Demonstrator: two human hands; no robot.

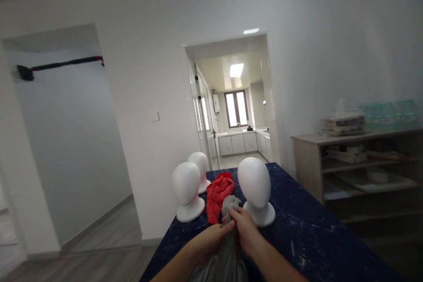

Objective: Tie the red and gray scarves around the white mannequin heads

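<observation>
A grey cloth (228, 255) runs from the bottom edge up between my hands, its bunched end lying beside the red cloth (218, 194). My left hand (211, 238) is closed on the grey cloth from the left, thumb pointing inward. From the right, my right hand (243, 227) pinches the same cloth a little higher up. A white mannequin head (254, 185) stands upright just beyond my right hand. Two more white heads, one nearer (187, 185) and one behind it (198, 163), stand left of the red cloth.
The dark blue marbled table (297, 229) stretches ahead and right. Beyond its right side is a wooden shelf unit (306, 158) with a tissue pack (343, 124) and bottles (390, 114) on top. A doorway opens onto a kitchen behind the table.
</observation>
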